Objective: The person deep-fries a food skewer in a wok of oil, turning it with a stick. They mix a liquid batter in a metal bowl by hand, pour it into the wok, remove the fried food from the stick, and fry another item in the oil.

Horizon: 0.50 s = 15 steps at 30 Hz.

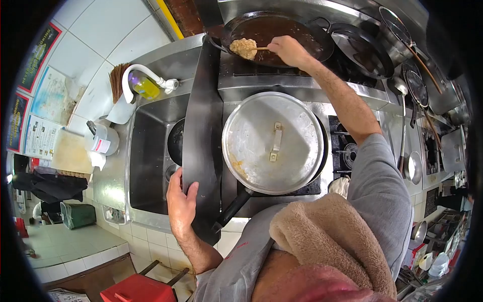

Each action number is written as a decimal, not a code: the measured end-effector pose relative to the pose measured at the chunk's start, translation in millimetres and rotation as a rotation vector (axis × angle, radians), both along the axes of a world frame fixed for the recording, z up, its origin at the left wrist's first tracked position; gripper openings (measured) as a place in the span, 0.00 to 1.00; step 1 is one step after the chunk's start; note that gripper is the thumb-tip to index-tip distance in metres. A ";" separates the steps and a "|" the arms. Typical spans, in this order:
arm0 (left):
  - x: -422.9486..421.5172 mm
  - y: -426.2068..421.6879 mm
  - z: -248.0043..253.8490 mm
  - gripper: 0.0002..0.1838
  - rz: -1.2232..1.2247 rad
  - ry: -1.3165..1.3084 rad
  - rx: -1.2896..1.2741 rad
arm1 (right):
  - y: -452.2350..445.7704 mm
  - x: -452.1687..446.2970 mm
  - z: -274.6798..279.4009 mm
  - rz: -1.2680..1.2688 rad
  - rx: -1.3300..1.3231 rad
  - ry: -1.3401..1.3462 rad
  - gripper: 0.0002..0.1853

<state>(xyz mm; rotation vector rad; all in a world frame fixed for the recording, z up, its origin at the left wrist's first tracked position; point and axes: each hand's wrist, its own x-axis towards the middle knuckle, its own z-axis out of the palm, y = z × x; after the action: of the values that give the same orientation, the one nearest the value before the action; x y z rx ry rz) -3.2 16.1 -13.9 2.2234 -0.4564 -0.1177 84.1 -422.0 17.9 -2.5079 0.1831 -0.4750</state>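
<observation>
My right hand (291, 51) is closed round the thin wooden handle of a skimmer or stick. At the handle's far end, a lumpy golden-brown piece of food (244, 48) lies at the left side of a large dark pan (322, 48) of brown liquid. Whether it rests on a scoop is hidden. My left hand (182, 201) is at the near edge of a tall metal divider (201, 151), thumb and fingers apart on either side of it. Between my arms a wide metal lid (254, 146) covers a pan with a black handle (235, 209).
Left of the divider is a sink (151, 151) with a white faucet (151, 75) and a yellow bottle (145, 86). A second dark pan (365, 53) stands at the back right. A ladle (402, 110) lies beside several pots. A red box (138, 289) is at the lower left.
</observation>
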 end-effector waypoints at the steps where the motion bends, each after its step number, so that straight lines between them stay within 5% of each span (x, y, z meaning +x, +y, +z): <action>1: -0.1 -0.3 0.7 0.24 0.006 0.009 -0.001 | -13.7 6.2 -11.1 -0.046 0.133 -0.042 0.15; 4: -0.5 -1.5 2.2 0.24 0.013 0.039 -0.022 | -29.7 1.7 -4.1 -0.104 0.634 0.036 0.14; 7: -0.8 -1.9 3.3 0.24 0.013 0.034 -0.005 | -46.9 6.7 -10.3 -0.126 0.746 -0.069 0.14; 12: -0.7 -1.9 1.6 0.23 0.023 0.055 -0.033 | -65.6 16.8 -8.1 -0.178 0.587 -0.087 0.14; 14: 0.4 -1.9 1.1 0.23 0.025 0.047 -0.038 | -68.0 22.8 -9.2 -0.307 0.157 -0.147 0.15; 15: -0.1 -3.0 3.3 0.23 0.022 0.078 -0.034 | -68.1 23.6 -9.5 -0.306 0.159 -0.147 0.15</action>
<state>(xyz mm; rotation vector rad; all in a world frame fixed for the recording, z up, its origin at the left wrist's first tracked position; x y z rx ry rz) -3.3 13.2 -10.6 2.1817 -0.3882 -0.1823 107.7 -490.1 8.4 -2.2871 0.5309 -0.7351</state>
